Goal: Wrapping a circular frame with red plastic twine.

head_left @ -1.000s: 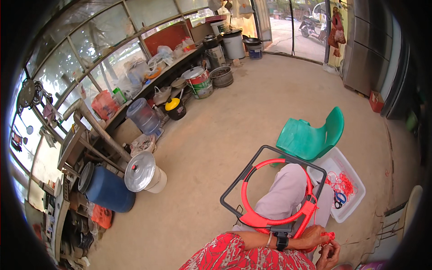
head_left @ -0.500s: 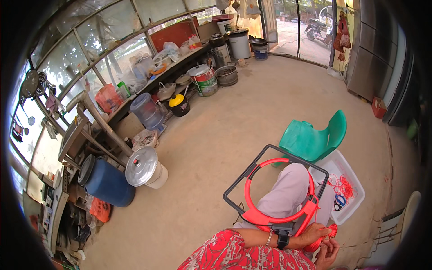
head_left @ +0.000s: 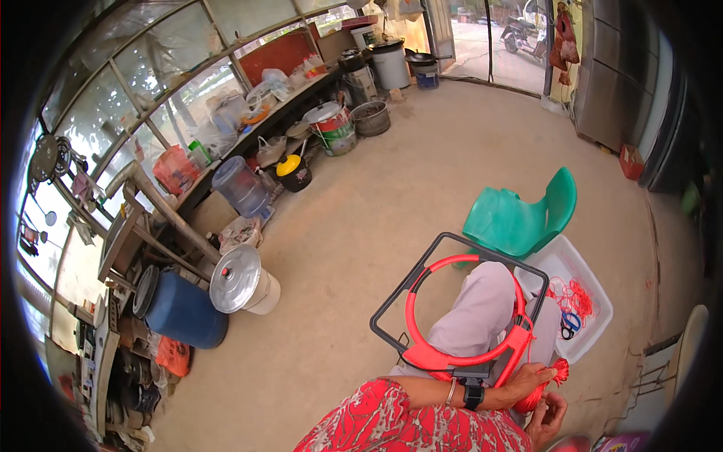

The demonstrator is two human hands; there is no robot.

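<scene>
A red hoop (head_left: 452,355) clamped in a black square frame (head_left: 392,305) rests over my knee in grey trousers. My left hand (head_left: 527,379), with a watch and a bangle at the wrist, reaches across to the hoop's red clamp and grips a bundle of red cord (head_left: 559,369). Just below it, my right hand (head_left: 548,419) cups the lower part of the same red cord. Both hands sit at the frame's near right corner.
A white tub (head_left: 595,331) with red cord and blue scissors lies to the right, and a green plastic chair (head_left: 520,218) stands behind it. At the left are a blue barrel (head_left: 184,316), a lidded white bucket (head_left: 248,282), a water jug (head_left: 241,187) and shelves of pots.
My view has swung slightly, shifting the room in the picture. Both hands stay at the hoop's clamp with the red cord; little else differs.
</scene>
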